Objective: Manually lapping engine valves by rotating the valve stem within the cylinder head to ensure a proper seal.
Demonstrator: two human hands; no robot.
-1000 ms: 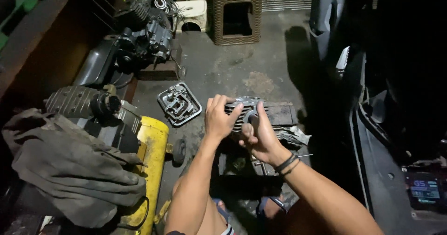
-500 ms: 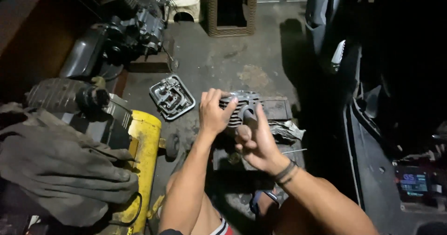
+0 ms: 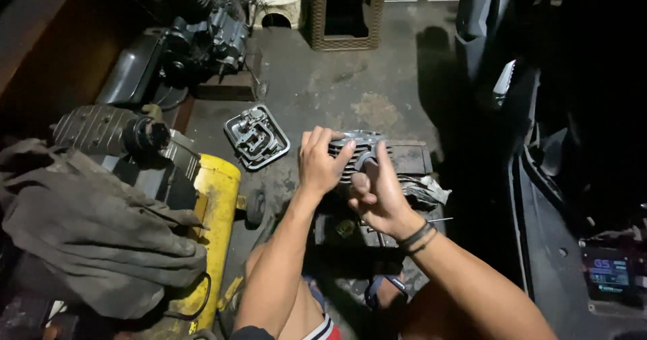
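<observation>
In the head view both hands grip a finned metal engine cylinder [image 3: 357,152] held over a dark block [image 3: 408,158] on the concrete floor [image 3: 377,77]: the left hand [image 3: 322,163] clasps its top, the right hand [image 3: 377,193] its near side (wristbands on). An engine cover [image 3: 257,136] lies just left; a yellow compressor tank [image 3: 217,212] and grey cloth [image 3: 94,239] crowd the left.

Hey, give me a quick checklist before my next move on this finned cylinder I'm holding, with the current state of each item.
1. Left hand gripping the finned cylinder: ok.
2. Right hand on the cylinder's near side: ok.
3. Cylinder seated on the wooden block: cannot tell, hands hide its base.
4. Metal cover lies apart on the floor: ok.
5. Lighting: not ok, dim.
</observation>
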